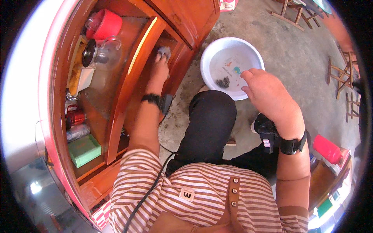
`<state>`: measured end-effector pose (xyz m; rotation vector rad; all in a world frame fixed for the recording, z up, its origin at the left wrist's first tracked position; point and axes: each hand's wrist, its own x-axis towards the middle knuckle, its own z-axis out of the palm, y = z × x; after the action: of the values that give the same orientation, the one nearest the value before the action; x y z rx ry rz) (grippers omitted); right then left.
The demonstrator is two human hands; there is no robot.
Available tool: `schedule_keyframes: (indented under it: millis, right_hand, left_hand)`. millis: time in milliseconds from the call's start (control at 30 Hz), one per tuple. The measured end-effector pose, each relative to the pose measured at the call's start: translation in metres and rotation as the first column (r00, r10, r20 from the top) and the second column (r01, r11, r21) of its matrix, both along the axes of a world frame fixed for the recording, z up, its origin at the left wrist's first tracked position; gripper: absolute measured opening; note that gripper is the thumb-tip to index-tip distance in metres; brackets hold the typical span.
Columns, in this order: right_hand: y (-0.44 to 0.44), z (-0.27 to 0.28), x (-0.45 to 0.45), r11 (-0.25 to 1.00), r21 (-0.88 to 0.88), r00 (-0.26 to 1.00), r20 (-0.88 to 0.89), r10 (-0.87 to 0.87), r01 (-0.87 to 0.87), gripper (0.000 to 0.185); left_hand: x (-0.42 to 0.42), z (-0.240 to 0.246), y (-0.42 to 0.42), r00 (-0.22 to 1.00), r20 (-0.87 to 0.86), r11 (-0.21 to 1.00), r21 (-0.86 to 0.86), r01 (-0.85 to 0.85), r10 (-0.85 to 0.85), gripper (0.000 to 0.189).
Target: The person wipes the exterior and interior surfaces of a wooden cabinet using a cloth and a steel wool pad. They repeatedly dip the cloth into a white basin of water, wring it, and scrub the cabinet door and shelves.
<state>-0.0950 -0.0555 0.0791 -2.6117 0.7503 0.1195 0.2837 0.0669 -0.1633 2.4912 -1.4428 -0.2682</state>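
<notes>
My left hand reaches into the lower compartment of a reddish-brown wooden cabinet. Its fingers press a greyish cloth against the wood; the cloth is partly blurred. Over the near rim of a white plastic basin hangs my right hand, holding nothing, its thumb and fingers apart. Shallow water seems to cover the basin's printed bottom, where a dark clump, perhaps a scouring pad or rag, lies.
On the cabinet shelf stand a red plastic container, a glass jug, a red mug and a green box. Wooden stools stand on the concrete floor at right. A black cable runs across my shirt.
</notes>
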Motion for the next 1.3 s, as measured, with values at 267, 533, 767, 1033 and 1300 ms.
schedule_keyframes:
  millis: [267,533,767,1033,1300]
  right_hand:
    - [0.003,0.004,-0.009,1.000,-0.020,1.000,0.019,0.003,-0.003,0.022]
    - [0.003,0.003,-0.004,1.000,0.029,0.999,0.037,0.012,-0.013,0.025]
    - [0.002,0.003,0.004,0.999,0.038,0.999,-0.046,-0.005,0.007,0.027]
    - [0.008,0.001,0.002,0.999,0.017,0.999,-0.018,0.041,-0.040,0.026]
    - [0.006,0.002,-0.005,1.000,0.009,1.000,-0.001,0.020,-0.020,0.026]
  left_hand:
    - [-0.010,0.023,0.114,0.977,-0.150,0.988,0.021,-0.152,0.153,0.042]
    - [0.002,0.008,-0.028,0.995,0.079,0.993,-0.097,-0.060,0.067,0.034]
    - [-0.011,0.012,0.038,0.995,0.098,0.993,-0.121,-0.013,0.025,0.039]
    - [-0.044,0.051,0.241,0.913,0.406,0.947,0.311,-0.084,-0.052,0.045]
    - [-0.056,0.020,0.326,0.918,0.386,0.721,0.663,-0.202,-0.098,0.067]
